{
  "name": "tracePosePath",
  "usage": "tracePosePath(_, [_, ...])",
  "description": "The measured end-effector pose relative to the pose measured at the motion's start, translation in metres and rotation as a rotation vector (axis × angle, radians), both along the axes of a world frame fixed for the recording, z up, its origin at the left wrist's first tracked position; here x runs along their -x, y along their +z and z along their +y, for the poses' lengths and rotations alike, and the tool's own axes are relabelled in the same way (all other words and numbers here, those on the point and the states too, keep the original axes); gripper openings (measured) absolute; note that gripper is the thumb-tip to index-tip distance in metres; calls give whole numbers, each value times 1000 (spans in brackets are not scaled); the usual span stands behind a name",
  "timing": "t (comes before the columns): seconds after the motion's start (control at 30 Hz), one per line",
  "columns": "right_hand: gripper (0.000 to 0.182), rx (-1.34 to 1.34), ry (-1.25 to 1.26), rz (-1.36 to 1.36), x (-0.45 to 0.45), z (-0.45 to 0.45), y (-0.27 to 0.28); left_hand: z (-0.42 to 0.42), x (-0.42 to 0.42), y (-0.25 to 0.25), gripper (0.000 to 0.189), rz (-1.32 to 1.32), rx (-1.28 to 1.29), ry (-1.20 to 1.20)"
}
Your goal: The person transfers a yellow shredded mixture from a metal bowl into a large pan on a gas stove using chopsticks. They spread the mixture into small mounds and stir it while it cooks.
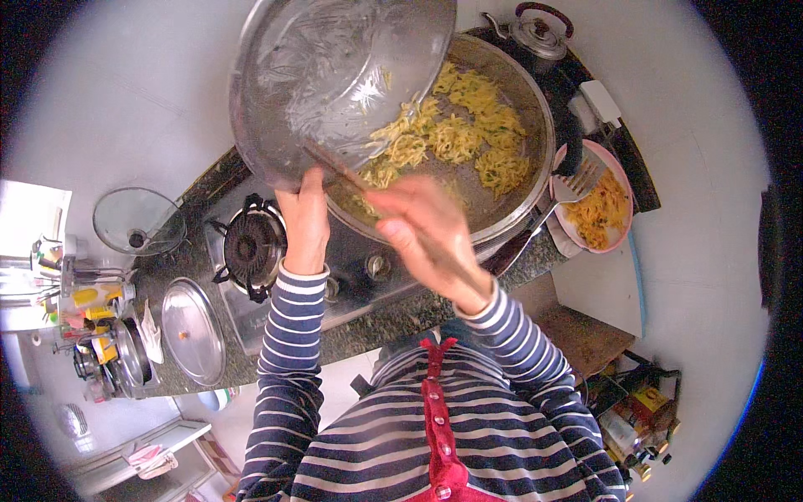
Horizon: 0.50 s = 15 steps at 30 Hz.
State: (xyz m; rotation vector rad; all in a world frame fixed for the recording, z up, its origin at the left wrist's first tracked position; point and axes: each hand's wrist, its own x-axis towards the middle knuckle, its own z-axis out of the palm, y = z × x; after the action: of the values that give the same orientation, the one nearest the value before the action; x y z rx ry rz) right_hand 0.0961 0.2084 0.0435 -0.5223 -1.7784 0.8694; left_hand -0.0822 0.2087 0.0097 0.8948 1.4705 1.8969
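My left hand [307,216] grips the near rim of a large metal bowl [270,94], which is tilted over a wide metal pan [545,150] on the stove. Some pale, wet batter residue coats the bowl's inside. My right hand [433,238], blurred, holds a wooden stick-like utensil [335,164] whose tip reaches into the bowl; its exact kind cannot be told. Yellow shredded batter with green bits [455,139] lies in several clumps in the pan, and more hangs at the bowl's lower right lip.
A slotted metal turner [580,181] lies between the pan and a pink-rimmed plate [628,213] of cooked shreds. A kettle [541,39] stands behind the pan. On the left are a gas burner [251,246], a glass lid [139,216] and a metal lid [194,332].
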Motion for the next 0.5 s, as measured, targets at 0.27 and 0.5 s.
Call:
tracePosePath(0.27, [25,73,-118,-32,6,-12,-26,0,-9,21,50,-261,28,23])
tracePosePath(0.5, [26,-11,-247,-132,-12,0,-31,-5,-2,29,50,-248,35,-34])
